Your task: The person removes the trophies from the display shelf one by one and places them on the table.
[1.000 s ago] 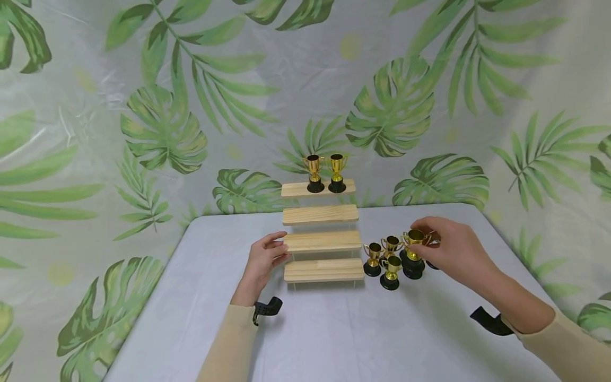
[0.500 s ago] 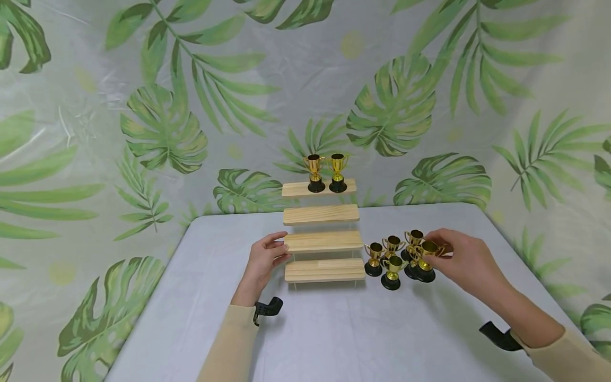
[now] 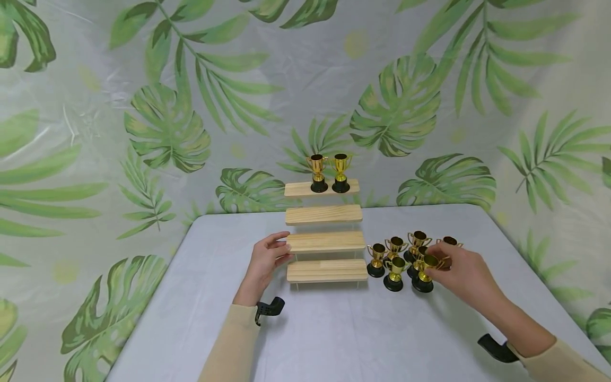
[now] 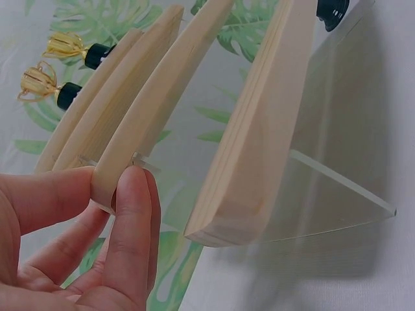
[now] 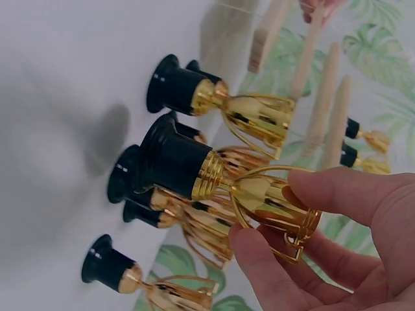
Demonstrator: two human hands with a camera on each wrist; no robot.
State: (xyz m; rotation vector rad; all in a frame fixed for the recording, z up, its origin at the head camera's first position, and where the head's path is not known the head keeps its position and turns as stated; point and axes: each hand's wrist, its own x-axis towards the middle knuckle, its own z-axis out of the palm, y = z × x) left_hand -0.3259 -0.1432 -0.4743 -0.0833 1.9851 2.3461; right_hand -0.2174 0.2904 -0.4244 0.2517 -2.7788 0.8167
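My right hand (image 3: 465,271) pinches a small gold trophy cup (image 3: 424,280) by its bowl, thumb on one side and fingers on the other. Its black base (image 5: 174,155) points down; whether it touches the cloth I cannot tell. Several like trophies stand close by, among them one in front (image 3: 394,276) and one partly behind my fingers (image 3: 450,241). At the stand's left, my left hand (image 3: 267,260) pinches the end of the second-lowest wooden shelf (image 4: 152,103) between thumb and fingers. Two trophies, a coppery one (image 3: 318,172) and a yellow-gold one (image 3: 341,172), stand upright on the top shelf (image 3: 297,189).
The four-step stand has clear supports (image 4: 343,181) under the bottom shelf (image 3: 326,271). A pale cloth (image 3: 324,334) covers the table. Behind it hangs a leaf-patterned sheet (image 3: 305,79).
My right hand has brought the trophy from above the cluster's back toward its front right, and lower. My left hand keeps its hold on the shelf end.
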